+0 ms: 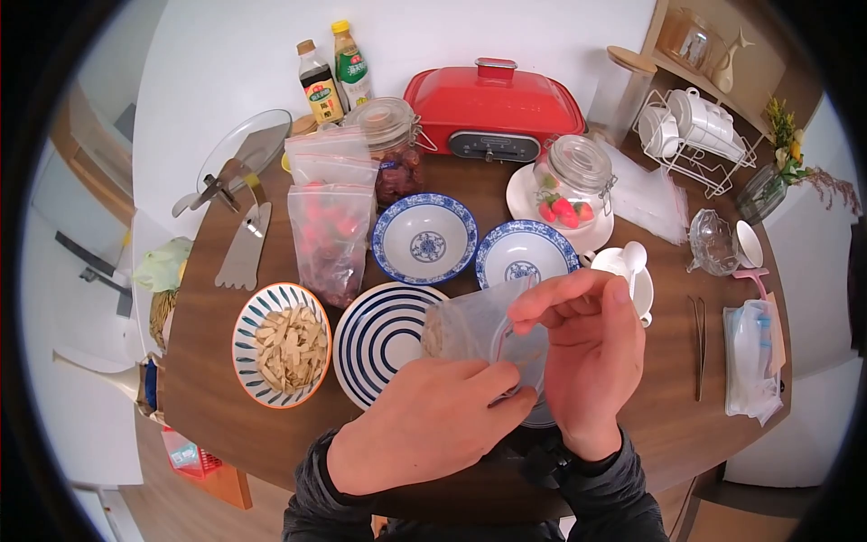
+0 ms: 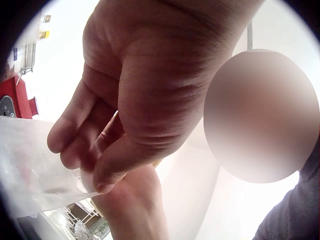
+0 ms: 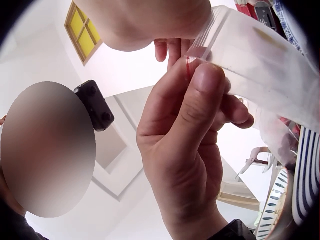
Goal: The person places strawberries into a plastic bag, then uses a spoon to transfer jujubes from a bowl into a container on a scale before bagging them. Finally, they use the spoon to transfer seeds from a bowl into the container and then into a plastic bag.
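A clear zip bag hangs tilted between my two hands over the striped plate, its red zip line showing. My left hand pinches the mouth of the bag between thumb and forefinger, as the right wrist view shows. My right hand is at the zip from the other side, palm turned up, fingers bent loosely toward the bag and thumb standing apart. Something pale brown shows dimly through the plastic at the bag's far end. Behind the bag sit two blue-rimmed bowls, one bowl and another bowl.
A bowl of pale dry slices stands left. Filled zip bags and a jar of dark fruit are behind it. A red cooker, a strawberry jar, a white cup, tweezers and a bag pack lie farther round.
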### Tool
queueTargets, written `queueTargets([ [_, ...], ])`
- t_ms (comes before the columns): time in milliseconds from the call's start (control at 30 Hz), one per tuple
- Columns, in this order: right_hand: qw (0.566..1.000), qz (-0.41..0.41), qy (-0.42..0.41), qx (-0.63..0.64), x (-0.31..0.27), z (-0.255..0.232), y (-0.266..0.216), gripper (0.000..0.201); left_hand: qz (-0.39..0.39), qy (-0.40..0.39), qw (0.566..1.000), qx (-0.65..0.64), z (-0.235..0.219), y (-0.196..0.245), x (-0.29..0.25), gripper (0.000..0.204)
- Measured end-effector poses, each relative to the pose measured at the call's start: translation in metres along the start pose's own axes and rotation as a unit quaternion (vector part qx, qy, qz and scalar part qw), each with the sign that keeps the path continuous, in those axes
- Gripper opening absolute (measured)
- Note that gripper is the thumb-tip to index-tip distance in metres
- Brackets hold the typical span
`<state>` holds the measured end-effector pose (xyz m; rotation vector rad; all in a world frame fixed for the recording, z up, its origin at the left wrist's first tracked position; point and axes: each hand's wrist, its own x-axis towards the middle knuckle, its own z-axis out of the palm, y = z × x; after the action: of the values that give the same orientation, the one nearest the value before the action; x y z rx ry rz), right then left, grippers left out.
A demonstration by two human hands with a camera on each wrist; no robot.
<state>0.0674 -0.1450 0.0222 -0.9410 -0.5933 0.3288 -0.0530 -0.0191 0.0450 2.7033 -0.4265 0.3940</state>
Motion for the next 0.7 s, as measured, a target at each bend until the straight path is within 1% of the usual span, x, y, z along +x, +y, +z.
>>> queueTargets([
  [100, 1.0, -0.007, -0.014, -0.019, 0.0, 0.002, -0.001, 0.055, -0.003, -0.007, 1.0, 0.004, -0.001, 0.001, 0.0, 0.029],
  [200, 1.0, -0.018, -0.002, -0.019, -0.001, 0.003, 0.0, 0.058, -0.002, -0.004, 1.0, 0.004, 0.0, -0.001, 0.0, 0.029],
  [267, 0.998, -0.045, -0.037, -0.03, -0.001, 0.002, -0.001, 0.056, -0.003, -0.002, 1.0, 0.005, -0.001, -0.002, -0.001, 0.028],
  [300, 0.998, -0.046, -0.037, -0.029, -0.001, 0.002, -0.002, 0.056, -0.005, 0.0, 1.0, 0.006, -0.002, -0.002, -0.001, 0.027],
  [367, 0.998, 0.006, -0.041, -0.053, -0.003, 0.002, -0.007, 0.044, -0.006, 0.006, 1.0, 0.009, -0.004, -0.003, -0.001, 0.026],
  [400, 0.998, 0.004, -0.043, -0.052, -0.002, 0.002, -0.007, 0.044, -0.008, 0.012, 1.0, 0.012, -0.005, -0.003, -0.002, 0.025],
  [467, 0.996, -0.011, -0.047, -0.07, -0.002, 0.002, -0.005, 0.032, 0.002, 0.024, 1.0, 0.017, -0.007, -0.006, -0.003, 0.026],
  [533, 0.995, -0.016, -0.045, -0.084, -0.003, 0.001, -0.006, 0.03, 0.012, 0.035, 0.999, 0.02, -0.011, -0.006, -0.003, 0.028],
  [600, 0.994, -0.019, -0.042, -0.098, -0.003, 0.0, -0.008, 0.029, -0.039, 0.023, 0.999, 0.028, -0.017, -0.004, -0.003, 0.02],
  [633, 0.994, -0.027, -0.04, -0.103, -0.004, -0.002, -0.009, 0.03, -0.039, 0.022, 0.999, 0.027, -0.018, -0.005, -0.004, 0.02],
  [700, 0.993, -0.034, -0.035, -0.107, -0.007, -0.003, -0.012, 0.03, -0.053, 0.094, 0.994, 0.005, -0.022, -0.008, -0.008, 0.018],
])
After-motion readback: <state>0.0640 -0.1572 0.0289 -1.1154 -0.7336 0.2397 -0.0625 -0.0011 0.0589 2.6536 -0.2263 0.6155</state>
